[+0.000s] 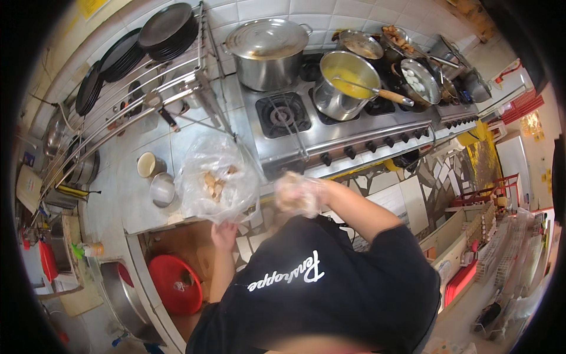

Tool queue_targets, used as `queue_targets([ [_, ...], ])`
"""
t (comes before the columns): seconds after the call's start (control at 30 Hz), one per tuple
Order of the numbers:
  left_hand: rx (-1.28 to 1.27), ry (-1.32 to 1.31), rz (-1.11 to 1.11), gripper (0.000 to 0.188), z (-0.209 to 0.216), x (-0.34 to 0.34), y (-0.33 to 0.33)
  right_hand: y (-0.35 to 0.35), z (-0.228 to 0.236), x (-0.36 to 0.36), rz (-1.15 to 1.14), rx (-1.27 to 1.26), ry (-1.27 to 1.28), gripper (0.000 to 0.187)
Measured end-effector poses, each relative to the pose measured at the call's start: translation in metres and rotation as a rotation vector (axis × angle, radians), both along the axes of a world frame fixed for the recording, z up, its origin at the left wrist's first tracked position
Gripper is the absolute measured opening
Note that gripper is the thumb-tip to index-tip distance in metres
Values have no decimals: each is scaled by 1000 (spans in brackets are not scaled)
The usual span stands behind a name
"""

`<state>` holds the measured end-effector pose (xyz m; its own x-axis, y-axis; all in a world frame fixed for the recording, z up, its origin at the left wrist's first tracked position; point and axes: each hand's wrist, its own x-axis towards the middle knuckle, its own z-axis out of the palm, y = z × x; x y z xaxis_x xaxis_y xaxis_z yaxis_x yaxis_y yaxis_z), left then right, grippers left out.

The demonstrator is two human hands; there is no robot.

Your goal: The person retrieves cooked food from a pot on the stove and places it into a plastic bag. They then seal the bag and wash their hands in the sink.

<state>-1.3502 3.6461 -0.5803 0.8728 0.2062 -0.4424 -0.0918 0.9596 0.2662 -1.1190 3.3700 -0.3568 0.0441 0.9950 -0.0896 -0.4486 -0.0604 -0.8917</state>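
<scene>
A clear plastic bag (219,177) with several brown food pieces (214,187) in it lies on the tiled counter (144,212). My left hand (224,236) is at the bag's near edge, its fingers closed on the plastic. To the right, in front of the stove, my right hand (302,196) is lifted and smeared by motion. Clear plastic covers it, perhaps a loose glove, and something pale and brownish shows there; I cannot make out whether it is held. Left of the bag stand a cream mug (150,166) and a metal cup (164,190).
The stove (348,135) bears a large lidded pot (266,56), a pot of yellow liquid with a wooden-handled ladle (395,96), and several pans. A metal rack (118,112) holds stacked dark plates (168,32). Below the counter is a red round lid or basin (175,284).
</scene>
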Motion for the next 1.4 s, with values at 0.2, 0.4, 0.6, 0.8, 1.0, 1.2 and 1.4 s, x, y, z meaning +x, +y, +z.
queue_targets([
  [0.2, 443, 939, -322, 43, -67, -97, 14, -194, 174, 26, -919, 58, -75, 57],
  [0.4, 572, 1042, -751, 35, -80, -157, -35, -327, 217, 194, -1273, -462, -588, 48],
  [0.6, 849, 976, -512, 35, -88, -43, -161, -338, 156, 429, -1124, -777, -1359, 53],
  [0.8, 883, 939, -355, 36, -47, -39, -243, -264, 104, 536, -749, -668, -1937, 49],
  [1.0, 606, 1281, -137, 30, -13, -147, -317, -228, 44, 584, -435, -656, -1940, 54],
  [1.2, 423, 1309, -354, 35, -18, -214, -389, -226, 64, 591, -315, -959, -1731, 56],
  [1.4, 571, 1262, -357, 43, -53, -196, -347, -250, 125, 559, -964, -881, -1184, 65],
])
